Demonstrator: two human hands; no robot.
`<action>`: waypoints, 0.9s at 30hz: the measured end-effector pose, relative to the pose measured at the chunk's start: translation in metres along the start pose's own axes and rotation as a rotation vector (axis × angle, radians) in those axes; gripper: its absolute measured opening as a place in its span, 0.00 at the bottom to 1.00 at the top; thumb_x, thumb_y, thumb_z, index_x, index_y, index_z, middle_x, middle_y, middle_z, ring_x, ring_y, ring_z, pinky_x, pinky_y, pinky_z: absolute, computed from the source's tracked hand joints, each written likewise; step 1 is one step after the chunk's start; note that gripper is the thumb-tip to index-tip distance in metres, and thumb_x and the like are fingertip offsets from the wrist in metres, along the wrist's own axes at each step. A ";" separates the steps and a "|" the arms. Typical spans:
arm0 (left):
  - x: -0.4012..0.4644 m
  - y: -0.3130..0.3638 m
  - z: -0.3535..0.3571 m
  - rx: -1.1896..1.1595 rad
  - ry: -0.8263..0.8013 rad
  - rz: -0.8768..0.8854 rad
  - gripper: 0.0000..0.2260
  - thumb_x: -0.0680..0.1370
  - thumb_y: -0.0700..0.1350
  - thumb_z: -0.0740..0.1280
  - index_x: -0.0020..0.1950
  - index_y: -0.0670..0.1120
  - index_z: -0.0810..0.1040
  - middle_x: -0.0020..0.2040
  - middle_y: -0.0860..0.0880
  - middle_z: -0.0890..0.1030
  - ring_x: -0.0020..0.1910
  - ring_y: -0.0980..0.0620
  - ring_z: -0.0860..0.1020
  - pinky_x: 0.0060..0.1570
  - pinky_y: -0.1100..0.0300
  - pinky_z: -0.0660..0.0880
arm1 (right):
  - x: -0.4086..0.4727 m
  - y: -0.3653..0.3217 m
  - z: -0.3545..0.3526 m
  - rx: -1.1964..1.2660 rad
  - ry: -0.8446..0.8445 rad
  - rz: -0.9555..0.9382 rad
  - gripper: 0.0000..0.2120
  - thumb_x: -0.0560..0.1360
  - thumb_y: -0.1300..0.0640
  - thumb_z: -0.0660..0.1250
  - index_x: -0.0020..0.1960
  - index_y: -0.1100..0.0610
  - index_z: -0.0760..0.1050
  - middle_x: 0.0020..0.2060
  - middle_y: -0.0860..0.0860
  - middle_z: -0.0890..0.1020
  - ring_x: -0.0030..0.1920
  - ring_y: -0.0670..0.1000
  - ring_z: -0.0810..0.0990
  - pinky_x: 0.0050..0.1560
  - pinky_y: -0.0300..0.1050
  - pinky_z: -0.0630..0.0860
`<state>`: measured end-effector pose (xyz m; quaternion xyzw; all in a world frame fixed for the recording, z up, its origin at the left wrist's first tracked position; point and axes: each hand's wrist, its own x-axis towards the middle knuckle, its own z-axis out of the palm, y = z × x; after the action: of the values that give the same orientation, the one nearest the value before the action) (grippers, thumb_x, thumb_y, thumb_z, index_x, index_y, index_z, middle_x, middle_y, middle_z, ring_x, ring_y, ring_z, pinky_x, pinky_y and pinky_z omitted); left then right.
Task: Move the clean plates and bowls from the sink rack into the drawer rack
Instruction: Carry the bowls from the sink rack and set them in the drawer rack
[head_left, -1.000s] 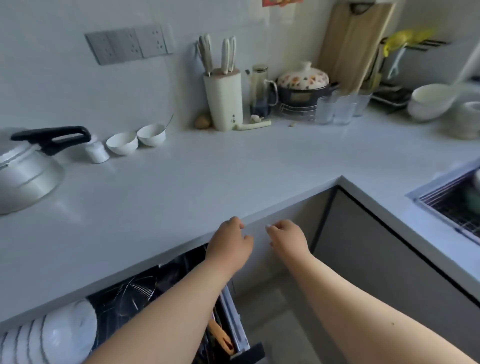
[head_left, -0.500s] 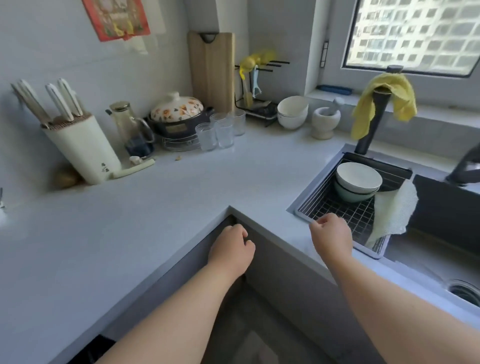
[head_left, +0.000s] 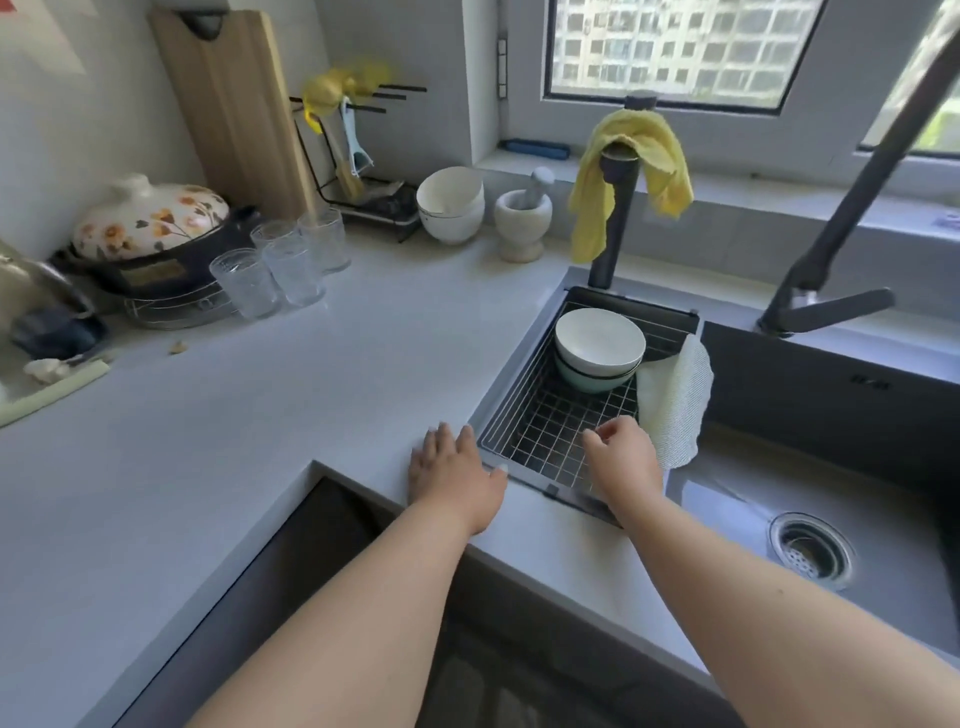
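White bowl (head_left: 599, 338) on pale green bowl (head_left: 592, 382), yellow cloth (head_left: 631, 176), flower-patterned pot lid (head_left: 150, 215), dark wire rack (head_left: 550, 436)

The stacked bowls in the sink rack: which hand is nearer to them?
Right. The right hand hangs over the near part of the rack, in front of the bowls. The left hand lies on the counter beside the rack's near left corner.

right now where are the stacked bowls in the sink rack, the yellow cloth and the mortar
stacked bowls (head_left: 598, 340): head view, inside of the top white bowl
yellow cloth (head_left: 667, 156): head view, fold hanging right of the dark post
mortar (head_left: 522, 218): head view, front of its outer wall
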<state>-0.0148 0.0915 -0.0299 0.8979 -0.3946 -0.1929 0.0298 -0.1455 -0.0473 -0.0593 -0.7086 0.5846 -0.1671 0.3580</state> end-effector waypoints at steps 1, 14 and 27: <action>0.007 0.004 0.004 0.018 -0.016 -0.001 0.34 0.80 0.61 0.50 0.79 0.45 0.42 0.79 0.42 0.41 0.78 0.44 0.40 0.76 0.47 0.42 | 0.008 0.000 -0.002 0.006 -0.003 0.016 0.10 0.76 0.50 0.61 0.51 0.56 0.73 0.42 0.51 0.79 0.45 0.54 0.78 0.37 0.45 0.70; 0.042 0.013 0.029 0.086 0.247 0.031 0.35 0.77 0.61 0.49 0.79 0.46 0.45 0.79 0.42 0.45 0.78 0.46 0.41 0.75 0.44 0.41 | 0.138 -0.032 -0.028 0.434 -0.110 0.415 0.10 0.80 0.53 0.57 0.45 0.58 0.67 0.34 0.58 0.75 0.29 0.54 0.76 0.22 0.40 0.73; 0.045 0.014 0.025 0.059 0.257 0.042 0.35 0.76 0.59 0.52 0.79 0.45 0.47 0.79 0.41 0.45 0.78 0.46 0.41 0.75 0.44 0.41 | 0.163 -0.051 -0.020 0.556 -0.132 0.643 0.16 0.84 0.57 0.47 0.45 0.67 0.64 0.21 0.61 0.75 0.11 0.52 0.71 0.11 0.35 0.65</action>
<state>-0.0062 0.0522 -0.0649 0.9073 -0.4117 -0.0639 0.0578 -0.0797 -0.2053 -0.0397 -0.3761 0.6843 -0.1527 0.6058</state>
